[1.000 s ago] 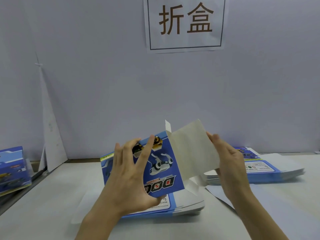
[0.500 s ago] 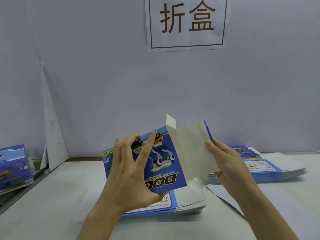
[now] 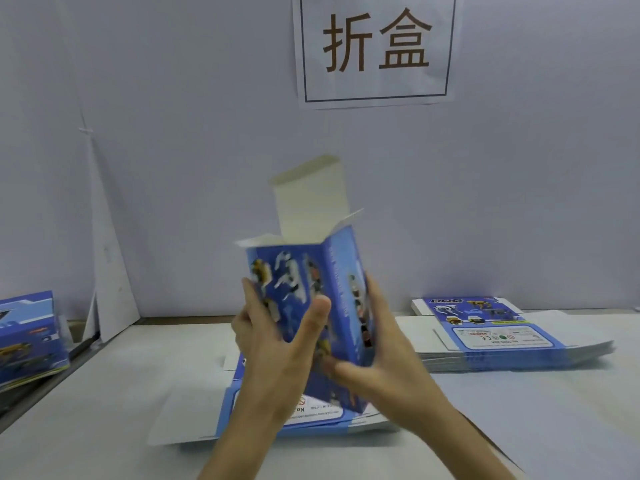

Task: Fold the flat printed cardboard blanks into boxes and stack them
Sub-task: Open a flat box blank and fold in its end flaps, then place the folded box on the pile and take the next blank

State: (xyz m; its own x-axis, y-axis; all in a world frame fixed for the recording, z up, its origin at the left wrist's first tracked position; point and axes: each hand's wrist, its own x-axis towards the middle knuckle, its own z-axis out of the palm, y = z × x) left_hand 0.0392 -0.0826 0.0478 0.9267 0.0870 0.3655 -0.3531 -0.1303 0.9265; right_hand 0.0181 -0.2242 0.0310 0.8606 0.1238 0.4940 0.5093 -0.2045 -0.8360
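The box (image 3: 311,306) in hand is only partly made: its body is squared into a tube, but the top lid flap (image 3: 311,202) stands open and upright, the small side flaps splay out, and the lower end is hidden behind the hands, so I cannot tell whether it is closed; the left hand (image 3: 273,341) and the right hand (image 3: 388,358) are both clamped on its lower half, holding it upright above the worktop (image 3: 104,393); it is blue, printed with toy robot dogs, blurred by motion; a pile of flat blanks (image 3: 502,337) at right and another pile (image 3: 263,417) under the hands remain to fold; finished boxes (image 3: 27,337) lie at far left.
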